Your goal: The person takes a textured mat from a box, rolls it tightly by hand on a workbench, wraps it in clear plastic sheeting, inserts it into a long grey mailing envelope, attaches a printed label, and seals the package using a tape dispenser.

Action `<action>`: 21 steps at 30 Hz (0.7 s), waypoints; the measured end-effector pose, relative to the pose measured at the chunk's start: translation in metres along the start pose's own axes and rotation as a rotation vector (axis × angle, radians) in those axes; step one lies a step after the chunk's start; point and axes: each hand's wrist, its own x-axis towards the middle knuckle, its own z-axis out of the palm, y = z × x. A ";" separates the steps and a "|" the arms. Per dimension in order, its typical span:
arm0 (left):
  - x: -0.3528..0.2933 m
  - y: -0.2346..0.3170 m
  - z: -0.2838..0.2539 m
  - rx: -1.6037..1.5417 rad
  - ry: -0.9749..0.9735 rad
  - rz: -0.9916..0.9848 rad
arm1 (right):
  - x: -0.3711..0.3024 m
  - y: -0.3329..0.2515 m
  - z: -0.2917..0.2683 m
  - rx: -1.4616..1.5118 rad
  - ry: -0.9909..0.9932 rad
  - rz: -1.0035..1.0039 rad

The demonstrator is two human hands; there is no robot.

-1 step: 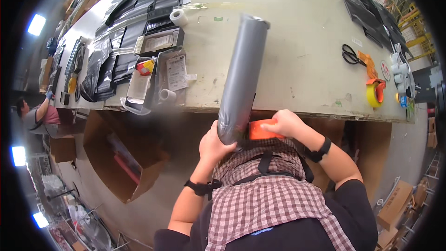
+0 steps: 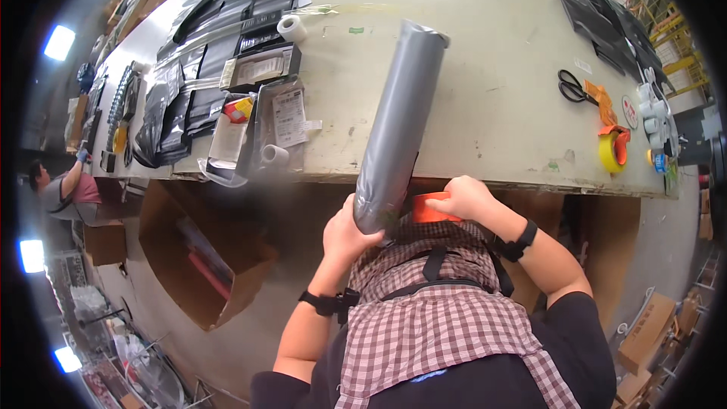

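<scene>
A long grey plastic-wrapped roll (image 2: 401, 121) leans out over the table edge, its far end up and slightly to the right. My left hand (image 2: 344, 231) is wrapped round its near end. Close to that end, on the right, my right hand (image 2: 463, 201) grips an orange tape dispenser (image 2: 432, 208). The dispenser's front is hidden beside the roll, so I cannot tell whether the two touch.
Black plastic bags (image 2: 208, 53) and an open box (image 2: 261, 68) cover the table's left. On the right lie scissors (image 2: 573, 88), another tape dispenser (image 2: 612, 150) and white rolls (image 2: 653, 117). Below stands a cardboard box (image 2: 204, 257). A co-worker (image 2: 72, 189) is at far left.
The roll's far end has swung slightly to the right. My right hand and the orange tape dispenser have shifted a little; my left hand keeps its hold.
</scene>
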 end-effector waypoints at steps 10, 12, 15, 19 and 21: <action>0.029 -0.018 0.008 -0.914 -0.505 -0.054 | -0.030 0.128 -0.052 0.027 0.949 0.105; 0.037 0.010 0.020 -0.923 -0.574 -0.030 | -0.007 0.161 -0.044 -0.222 0.995 0.287; 0.046 0.024 0.026 -0.819 -0.546 -0.060 | 0.007 0.146 -0.022 -0.297 1.132 0.057; 0.057 0.041 0.036 -0.948 -0.713 -0.078 | -0.017 0.028 0.057 0.505 0.641 -0.264; 0.063 0.047 0.048 -0.991 -0.840 0.043 | -0.014 0.034 0.067 0.835 0.412 -0.215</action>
